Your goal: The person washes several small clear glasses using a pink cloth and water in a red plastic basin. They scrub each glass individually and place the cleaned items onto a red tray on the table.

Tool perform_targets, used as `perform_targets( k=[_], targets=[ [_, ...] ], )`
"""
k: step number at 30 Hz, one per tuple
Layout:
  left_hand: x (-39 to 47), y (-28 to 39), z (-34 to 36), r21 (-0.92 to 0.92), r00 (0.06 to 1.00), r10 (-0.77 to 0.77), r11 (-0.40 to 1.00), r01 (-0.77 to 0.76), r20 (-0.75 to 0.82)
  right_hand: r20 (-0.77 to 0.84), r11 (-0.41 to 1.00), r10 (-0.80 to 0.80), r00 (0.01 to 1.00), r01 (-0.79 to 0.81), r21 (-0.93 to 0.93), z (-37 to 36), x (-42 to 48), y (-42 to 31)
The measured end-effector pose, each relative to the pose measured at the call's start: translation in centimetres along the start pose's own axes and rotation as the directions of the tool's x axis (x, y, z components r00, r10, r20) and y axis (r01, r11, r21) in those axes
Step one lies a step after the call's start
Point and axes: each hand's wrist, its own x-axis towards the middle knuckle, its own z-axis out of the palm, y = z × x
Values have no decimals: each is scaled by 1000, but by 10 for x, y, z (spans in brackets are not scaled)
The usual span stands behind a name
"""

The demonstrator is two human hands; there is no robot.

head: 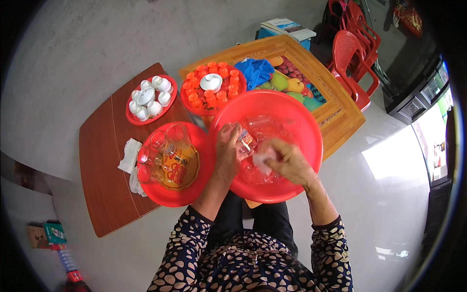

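Note:
My left hand (227, 157) grips a clear drinking glass (247, 142) with printed writing, tilted over a large red plastic basin (309, 133). In my right hand (294, 163), blurred by motion, is a wad of white cloth or similar soft material (261, 162), beside the glass's lower end. More clear glassware (261, 122) lies inside this basin under and beyond my hands; its outlines are hard to separate. To the left, a smaller red basin (202, 157) with a yellow printed centre holds several clear glasses (159, 140), close to my left forearm.
A red tray (170, 103) of white cups sits on the brown table (105, 175). Another red tray (239, 91) carries orange cups and a white lidded bowl (211, 82). White cloths (130, 155), a blue plastic bag (254, 72) and red chairs (348, 54) stand around.

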Motion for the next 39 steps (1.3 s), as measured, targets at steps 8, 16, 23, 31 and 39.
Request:
perform_targets(
  k=[8,16,23,31,39],
  targets=[
    [16,-38,-1,-423,672,164,874,241,722,-340,767,-617,710,444,-464,54,19,12],
    [-16,-7,23,-225,875,-255,902,369,411,-513,945,-325,795,291,-149,33,54,29],
    [-20,-7,28,69,983,-70,996,59,168,-407,958,74,910,48,282,35,52,55],
    [-15,2,23,-92,905,-118,981,170,409,-466,961,-246,850,275,-5,37,28,17],
    [-22,1,25,-226,933,-38,966,127,359,-280,884,50,959,88,460,24,51,27]
  ],
)
